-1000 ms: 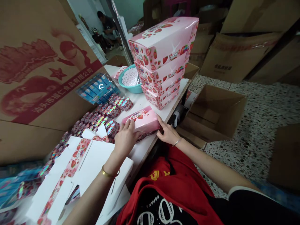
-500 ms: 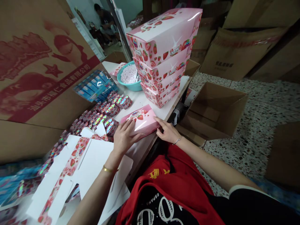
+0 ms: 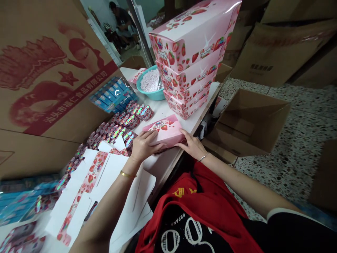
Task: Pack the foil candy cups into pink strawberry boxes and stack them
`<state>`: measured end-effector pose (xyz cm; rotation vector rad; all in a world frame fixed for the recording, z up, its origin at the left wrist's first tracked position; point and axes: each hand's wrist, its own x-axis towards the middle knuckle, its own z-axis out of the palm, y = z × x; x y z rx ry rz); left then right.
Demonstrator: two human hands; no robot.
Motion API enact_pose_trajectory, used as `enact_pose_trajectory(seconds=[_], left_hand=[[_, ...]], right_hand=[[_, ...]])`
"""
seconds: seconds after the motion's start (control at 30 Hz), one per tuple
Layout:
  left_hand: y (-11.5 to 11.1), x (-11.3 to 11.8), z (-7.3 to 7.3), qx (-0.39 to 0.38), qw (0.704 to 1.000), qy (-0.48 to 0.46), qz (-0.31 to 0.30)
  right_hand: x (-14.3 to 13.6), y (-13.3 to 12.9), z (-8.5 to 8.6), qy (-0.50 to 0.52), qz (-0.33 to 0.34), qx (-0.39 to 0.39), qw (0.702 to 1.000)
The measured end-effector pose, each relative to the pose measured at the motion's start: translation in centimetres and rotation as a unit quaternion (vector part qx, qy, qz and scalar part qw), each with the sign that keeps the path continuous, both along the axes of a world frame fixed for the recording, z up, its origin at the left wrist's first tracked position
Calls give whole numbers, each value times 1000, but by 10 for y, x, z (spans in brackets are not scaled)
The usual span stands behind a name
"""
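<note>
A closed pink strawberry-print box [image 3: 168, 130] lies on the white table in front of me. My left hand [image 3: 144, 144] grips its left end, fingers over the lid and thumb along the near side. At the other end, my right hand [image 3: 193, 144] has its fingers on the right edge and its thumb at the near lower edge. Behind the box rises a stack of matching pink boxes [image 3: 192, 66]. Flat unfolded white box blanks [image 3: 123, 189] with a strawberry strip lie under and beside my left forearm.
Several small shiny strawberry-print packs [image 3: 113, 131] cover the table's left side, near a blue wrapped pack [image 3: 114, 95]. A turquoise basin [image 3: 151, 94] holds small white pieces. A large carton [image 3: 50, 70] stands left; an open carton [image 3: 252, 123] sits right on the floor. A person [image 3: 123, 26] sits far back.
My right hand's fingers have opened out, with the thumb now along the box's near side. My left hand stays on the lid. The whole view has shifted slightly.
</note>
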<state>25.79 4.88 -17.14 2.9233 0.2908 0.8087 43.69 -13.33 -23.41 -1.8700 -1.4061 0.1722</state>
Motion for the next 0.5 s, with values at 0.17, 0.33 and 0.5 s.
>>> enact_pose_trajectory(seconds=[0.17, 0.33, 0.5], left_hand=[[3, -5, -21, 1, 1000, 9, -2], [10, -23, -27, -18, 990, 129, -62], [32, -26, -7, -37, 972, 201, -116]], right_hand=[[-2, 2, -7, -25, -8, 5, 1000], [-3, 2, -14, -45, -2, 2, 999], [0, 1, -14, -34, 3, 22, 999]])
